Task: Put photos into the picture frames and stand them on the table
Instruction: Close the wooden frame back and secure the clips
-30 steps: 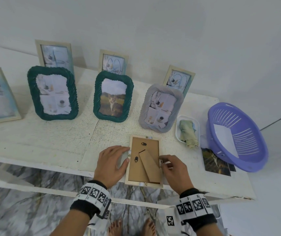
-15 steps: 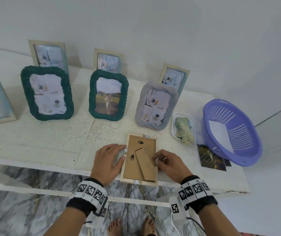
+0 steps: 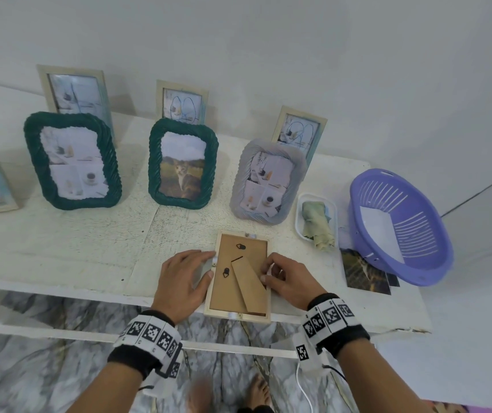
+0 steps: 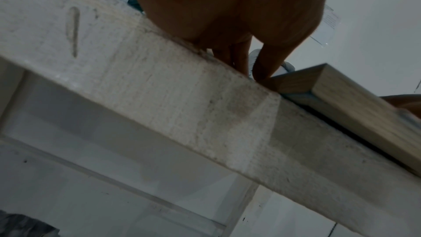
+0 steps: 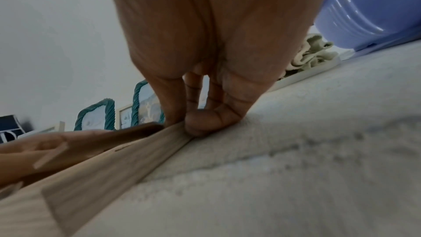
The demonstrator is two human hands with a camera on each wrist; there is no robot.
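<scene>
A light wooden picture frame (image 3: pixel 228 296) lies face down at the table's front edge, its brown backing and folded stand leg (image 3: pixel 249 286) facing up. My left hand (image 3: pixel 191 272) lies flat on the table with straight fingers, and its thumb and fingertips touch the frame's left rim (image 4: pixel 330 86). My right hand (image 3: pixel 274 272) is curled at the frame's right rim. In the right wrist view its fingers (image 5: pixel 205 123) pinch that rim (image 5: pixel 102 168). No photo shows inside this frame from this side.
Two green frames (image 3: pixel 73 159) (image 3: pixel 183 166), a grey one (image 3: pixel 268 180) and several wooden ones (image 3: pixel 299 131) stand behind. A white tray (image 3: pixel 298 225) with a cloth, a purple basket (image 3: pixel 399 225) and loose photos (image 3: pixel 364 272) lie to the right.
My right hand's fingers have crept slightly up and inward along the frame's right rim. The left hand and the frame stay where they were.
</scene>
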